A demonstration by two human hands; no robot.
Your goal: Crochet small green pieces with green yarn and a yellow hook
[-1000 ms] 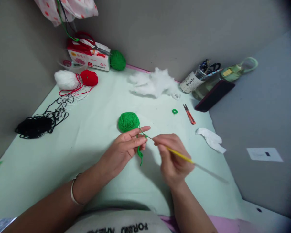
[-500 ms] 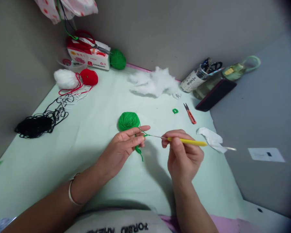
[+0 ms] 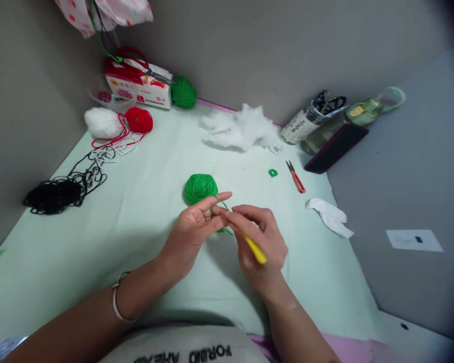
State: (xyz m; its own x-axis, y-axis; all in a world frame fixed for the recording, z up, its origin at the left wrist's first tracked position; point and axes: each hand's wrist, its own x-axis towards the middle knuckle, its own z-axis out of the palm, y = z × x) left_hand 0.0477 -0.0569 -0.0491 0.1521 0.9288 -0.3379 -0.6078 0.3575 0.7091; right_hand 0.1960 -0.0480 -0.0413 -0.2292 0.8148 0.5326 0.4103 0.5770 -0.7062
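Yellow hook (image 3: 254,249) — diag., twd L hand (image 3: 189,233)

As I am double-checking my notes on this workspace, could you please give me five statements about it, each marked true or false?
1. The right hand holds a yellow-handled tool. True.
2. The bracelet is on the right wrist. False: it is on the left one.
3. A green yarn ball lies near the left hand. True.
4. The white stuffing is in the left hand. False: it lies on the table.
5. The black yarn is left of the red yarn ball. True.
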